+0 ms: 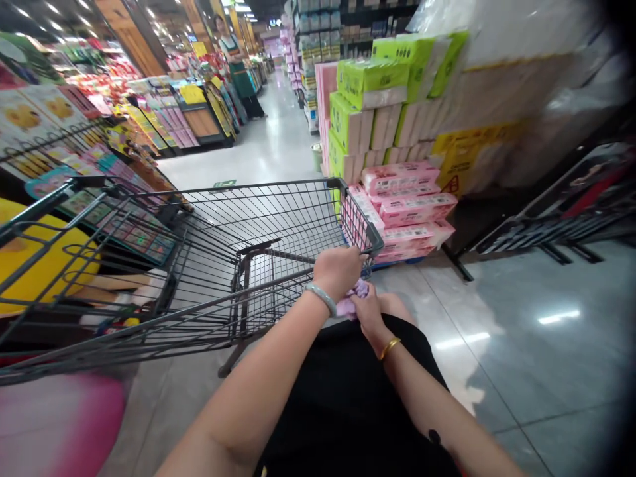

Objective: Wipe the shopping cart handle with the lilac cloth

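- Set in a brightly lit supermarket, on a glossy tiled floor (571, 358), with green packs (375, 76) stacked behind and above pink packs (415, 209)
- Visible farther off, near the display tables (209, 126): a person (233, 53) in a dark green apron (242, 81)
- Close in, spread across the left and middle of the view: a wire shopping cart (375, 242), with its near corner just beside the pink packs
- Reaching to that corner with the left hand (338, 273), above a pale bracelet (322, 299), with fingers curled in by the rim; cannot tell from this angle between a clamp on the bar, a hold on cloth and a mere touch
- Gripping a lilac cloth (354, 305) in the right hand (371, 311), above a gold bracelet (390, 348), with thumb and fingers brought together on the bunched fabric
- Placing the cloth: just below the cart's corner, between both hands, above the dark clothing (348, 397)
- Judged as midway through working the cloth by the corner; impossible to tell wiping from tying or folding
- Calling next, by judgement, for a steady left hand at the rim and a firm right pinch, keeping loose folds clear of the wire mesh
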A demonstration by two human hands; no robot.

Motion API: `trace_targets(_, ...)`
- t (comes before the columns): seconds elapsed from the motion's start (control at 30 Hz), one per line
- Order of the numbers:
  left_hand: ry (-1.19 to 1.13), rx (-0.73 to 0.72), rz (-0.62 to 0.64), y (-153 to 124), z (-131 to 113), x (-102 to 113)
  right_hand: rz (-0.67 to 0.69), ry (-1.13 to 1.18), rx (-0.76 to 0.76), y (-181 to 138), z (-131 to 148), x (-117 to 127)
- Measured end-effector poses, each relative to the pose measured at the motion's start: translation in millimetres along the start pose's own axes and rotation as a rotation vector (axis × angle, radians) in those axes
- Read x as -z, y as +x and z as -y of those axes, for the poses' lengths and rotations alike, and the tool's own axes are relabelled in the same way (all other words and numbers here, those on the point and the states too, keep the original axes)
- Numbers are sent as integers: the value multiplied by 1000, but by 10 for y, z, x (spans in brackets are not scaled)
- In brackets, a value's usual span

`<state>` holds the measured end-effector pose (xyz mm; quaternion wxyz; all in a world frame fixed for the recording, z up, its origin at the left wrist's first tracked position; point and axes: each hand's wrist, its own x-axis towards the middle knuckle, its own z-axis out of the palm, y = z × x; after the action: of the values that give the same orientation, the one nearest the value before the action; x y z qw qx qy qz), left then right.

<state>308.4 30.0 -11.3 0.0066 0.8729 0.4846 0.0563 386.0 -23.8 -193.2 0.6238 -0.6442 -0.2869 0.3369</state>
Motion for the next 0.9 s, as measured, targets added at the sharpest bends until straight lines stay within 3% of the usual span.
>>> trace_targets(0.17,40,-50,-29,-143,56,-34,-27,89,34,23,107,48)
trace_targets(0.37,73,-45,2,-340,120,-30,-53,71,-48,-89,44,118)
trace_targets(0.47,86,-66,-20,-426,179,-28,-47,61,-36,-179,166,201)
trace_targets(0.53,96,-69,-31,-471,219,-21,-62,47,46,-236,348,255)
trace_targets(0.67,109,-73,-37,-555,308,3,-107,-35,376,-287,679,292)
trace_targets(0.83,110,-86,-37,-744,490,62,-66,25,333,-332,771,299)
trace_targets(0.9,98,-94,-22,-844,548,98,2,-22,436,-365,828,330)
